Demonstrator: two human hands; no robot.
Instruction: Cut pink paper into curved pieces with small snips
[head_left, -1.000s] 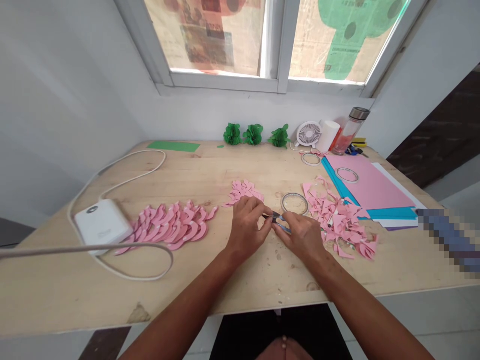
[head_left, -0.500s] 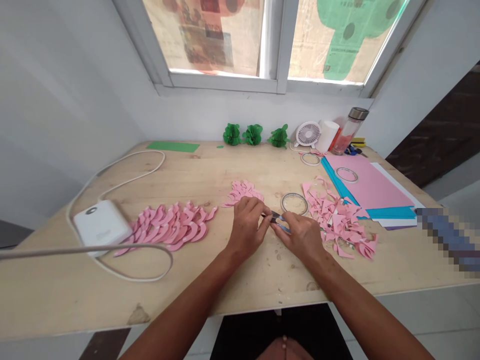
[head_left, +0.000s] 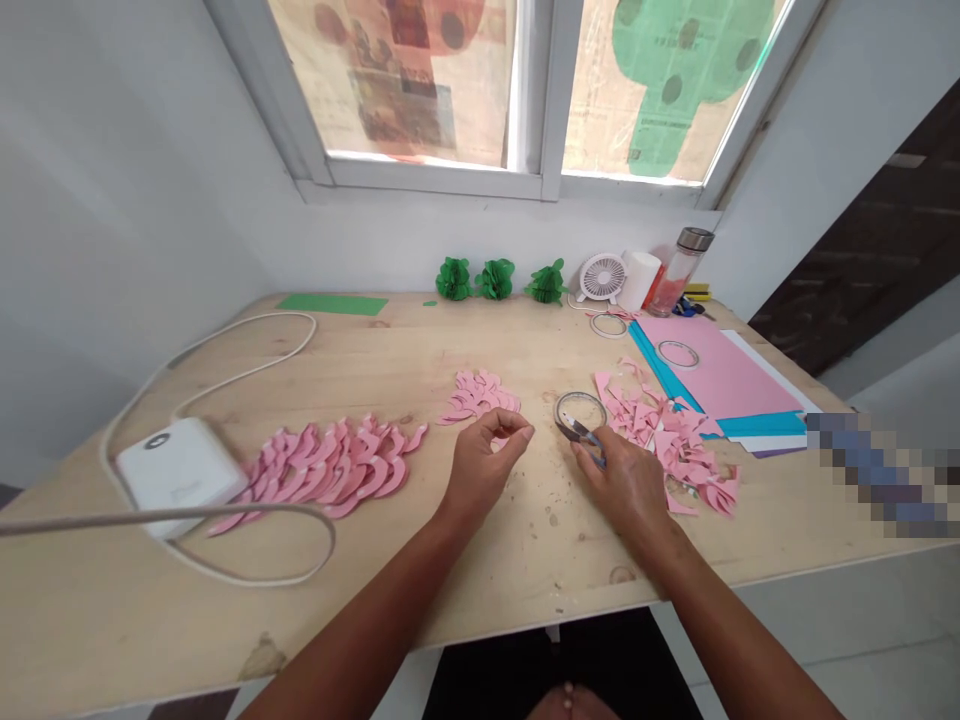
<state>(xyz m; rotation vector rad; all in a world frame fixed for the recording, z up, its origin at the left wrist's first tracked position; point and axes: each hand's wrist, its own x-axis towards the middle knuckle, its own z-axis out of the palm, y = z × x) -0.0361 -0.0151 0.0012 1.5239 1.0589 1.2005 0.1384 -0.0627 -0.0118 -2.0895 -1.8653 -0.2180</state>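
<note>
My right hand [head_left: 626, 470] is wrapped round small pliers [head_left: 582, 436] with blue handles. Their dark jaws stand apart and point left, just in front of a thin ring-shaped roll [head_left: 570, 400]. My left hand [head_left: 486, 455] hovers to the left of them, thumb and forefinger tips pinched together; anything between them is too small to make out. Behind it lies a small cluster of curved pink paper pieces [head_left: 476, 392]. Larger wavy pink paper strips [head_left: 337, 460] are piled further left. Beside my right hand is a heap of pink paper scraps [head_left: 679, 440].
A white device [head_left: 180, 475] with a looping cable [head_left: 330, 540] sits at the left. Three green paper shapes [head_left: 495, 279], a small fan [head_left: 602, 277] and a glass bottle [head_left: 679, 275] line the back. Coloured sheets [head_left: 720, 385] lie at the right, with another thin ring [head_left: 677, 353] on top.
My hands, together before, have come apart. My right hand has drawn the pliers away to the right, and their jaws now show open. My left hand stays pinched.
</note>
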